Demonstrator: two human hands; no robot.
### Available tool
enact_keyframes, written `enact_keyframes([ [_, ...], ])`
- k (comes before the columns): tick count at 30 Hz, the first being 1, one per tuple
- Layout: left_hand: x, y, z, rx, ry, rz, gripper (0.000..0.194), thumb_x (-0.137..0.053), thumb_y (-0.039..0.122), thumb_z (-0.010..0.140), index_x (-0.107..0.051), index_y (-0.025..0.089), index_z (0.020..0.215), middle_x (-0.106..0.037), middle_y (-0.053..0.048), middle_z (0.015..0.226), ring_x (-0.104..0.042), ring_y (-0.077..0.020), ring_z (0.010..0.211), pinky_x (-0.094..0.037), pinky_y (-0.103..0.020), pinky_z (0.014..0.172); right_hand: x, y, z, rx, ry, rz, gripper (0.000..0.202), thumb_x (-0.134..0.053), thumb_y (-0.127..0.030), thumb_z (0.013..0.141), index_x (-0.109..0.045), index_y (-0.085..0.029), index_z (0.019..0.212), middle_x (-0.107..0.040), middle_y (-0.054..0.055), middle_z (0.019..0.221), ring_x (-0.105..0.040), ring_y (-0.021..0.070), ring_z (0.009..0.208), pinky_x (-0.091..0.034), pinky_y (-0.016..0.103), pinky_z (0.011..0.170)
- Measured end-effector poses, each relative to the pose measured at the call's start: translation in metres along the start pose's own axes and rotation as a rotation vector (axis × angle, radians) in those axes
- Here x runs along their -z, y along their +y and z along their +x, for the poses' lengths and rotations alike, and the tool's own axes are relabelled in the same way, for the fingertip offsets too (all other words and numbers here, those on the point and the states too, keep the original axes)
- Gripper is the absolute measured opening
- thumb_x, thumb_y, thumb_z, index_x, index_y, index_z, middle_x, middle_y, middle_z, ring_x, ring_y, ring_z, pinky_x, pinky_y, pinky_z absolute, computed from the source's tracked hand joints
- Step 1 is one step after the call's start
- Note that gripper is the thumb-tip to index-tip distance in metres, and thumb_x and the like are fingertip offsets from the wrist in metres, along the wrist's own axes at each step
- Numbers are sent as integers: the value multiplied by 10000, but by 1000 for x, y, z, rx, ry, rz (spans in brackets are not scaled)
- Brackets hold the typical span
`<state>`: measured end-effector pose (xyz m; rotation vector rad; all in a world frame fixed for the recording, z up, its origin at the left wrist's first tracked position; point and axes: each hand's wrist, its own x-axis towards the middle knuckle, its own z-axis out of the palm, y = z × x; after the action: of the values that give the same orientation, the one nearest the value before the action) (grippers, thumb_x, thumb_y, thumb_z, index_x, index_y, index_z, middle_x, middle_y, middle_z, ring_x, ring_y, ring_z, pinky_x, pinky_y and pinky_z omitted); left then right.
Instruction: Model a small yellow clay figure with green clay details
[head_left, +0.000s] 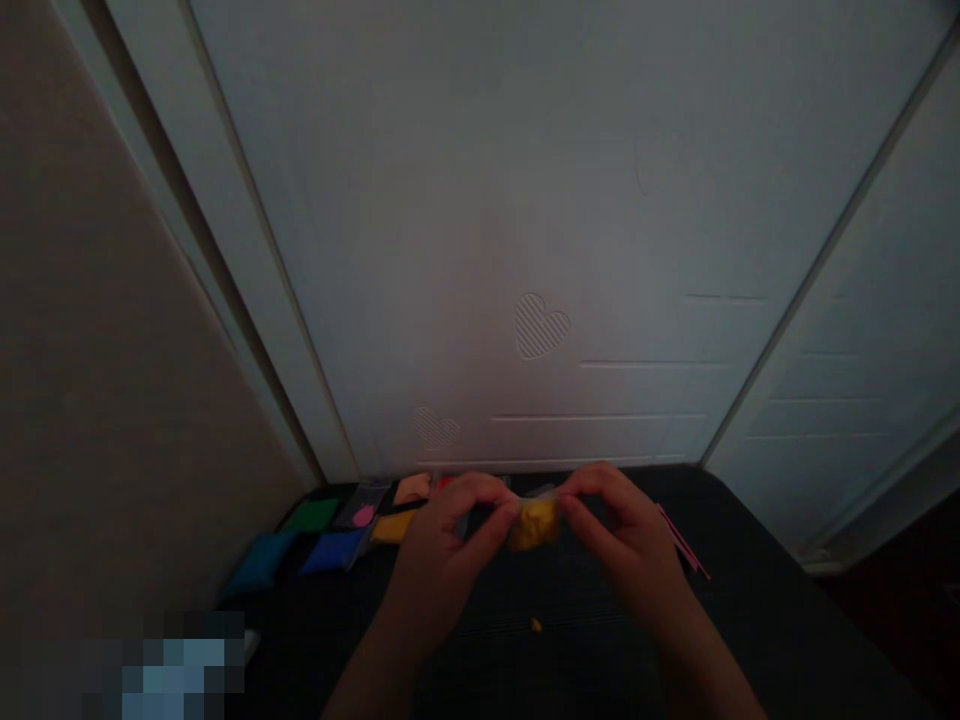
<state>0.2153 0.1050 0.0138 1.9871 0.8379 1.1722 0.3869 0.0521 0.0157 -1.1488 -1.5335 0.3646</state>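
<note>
Between my two hands hangs a small clear bag of yellow modelling clay [535,526], held by its top edge. My left hand [466,530] pinches the bag's left corner between thumb and fingers. The right corner is pinched the same way by my right hand [616,520]. Below the bag, a small yellow piece of clay [535,625] lies on the dark table [480,660]. Whether the bag's top is sealed is too dim to tell.
Left on the table lie packets: teal [259,562], green [312,515], blue [334,550], pink [363,514], orange-yellow [393,527] and peach [412,488]. A red one [445,482] is partly hidden behind my left hand. Thin pink sticks [684,545] lie right. A white panel [480,250] stands behind.
</note>
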Motion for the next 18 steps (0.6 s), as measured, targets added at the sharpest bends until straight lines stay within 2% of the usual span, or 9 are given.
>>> enact_keyframes([
  [10, -2, 1, 1, -99, 1, 101, 53, -559, 190, 758, -603, 213, 777, -609, 15, 819, -538, -118, 808, -417, -234, 725, -6, -5, 0, 47, -66, -78, 45, -519, -175, 790, -555, -198, 776, -549, 2, 768, -512, 130, 741, -399, 253, 669],
  [18, -2, 0, 1, -177, 19, 150, 70, -558, 191, 761, -625, 213, 757, -615, -1, 804, -539, -135, 834, -430, -264, 753, -5, -3, 0, 11, -105, -81, 36, -539, -180, 784, -567, -195, 768, -537, -13, 754, -503, 111, 720, -390, 235, 654],
])
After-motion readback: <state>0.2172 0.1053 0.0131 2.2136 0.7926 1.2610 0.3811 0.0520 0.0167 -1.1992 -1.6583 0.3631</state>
